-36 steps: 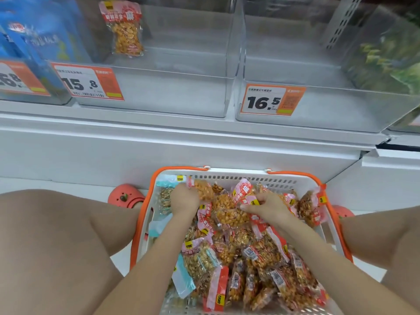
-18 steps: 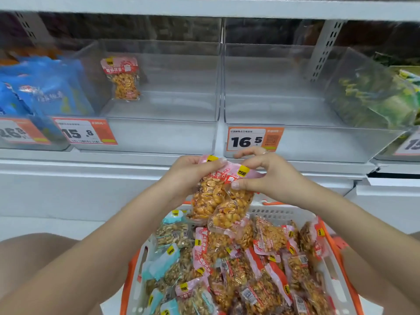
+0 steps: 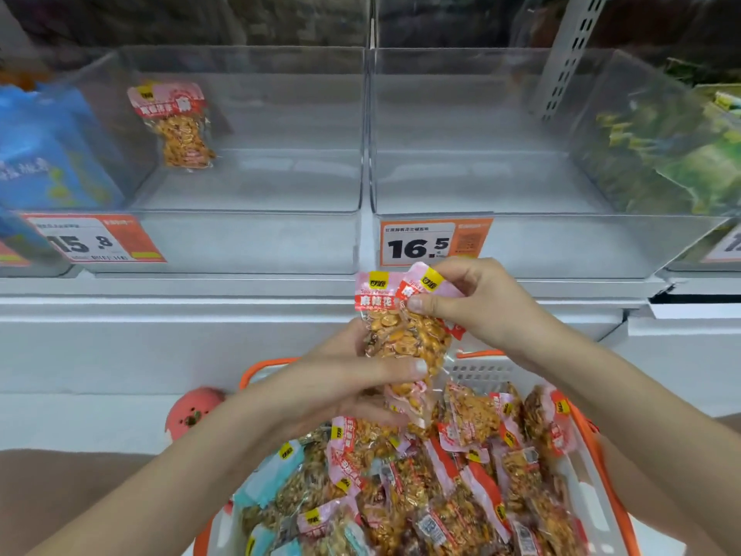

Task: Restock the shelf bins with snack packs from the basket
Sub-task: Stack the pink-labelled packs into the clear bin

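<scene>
A: Where are the snack packs right now?

B: Two peanut packs (image 3: 405,327) are held at the centre of the frame, above the basket (image 3: 601,447) and below the shelf edge. The left hand (image 3: 341,379) wraps around their lower part; the right hand (image 3: 481,302) pinches the pink top edge of the front one.

A: And the bins?

B: The left bin (image 3: 248,242), tagged 15.8 (image 3: 94,238), has one matching pack (image 3: 180,126) leaning at its back left. The right bin (image 3: 561,246), tagged 16.5 (image 3: 435,242), shows nothing inside.

A: What could go wrong?

B: I'd say a mix-up: the packs hover right under the 16.5 tag, yet they look like the left bin's kind. Also, the film is slick, so one pack could slide out of the shared grip and drop back into the basket.
</scene>
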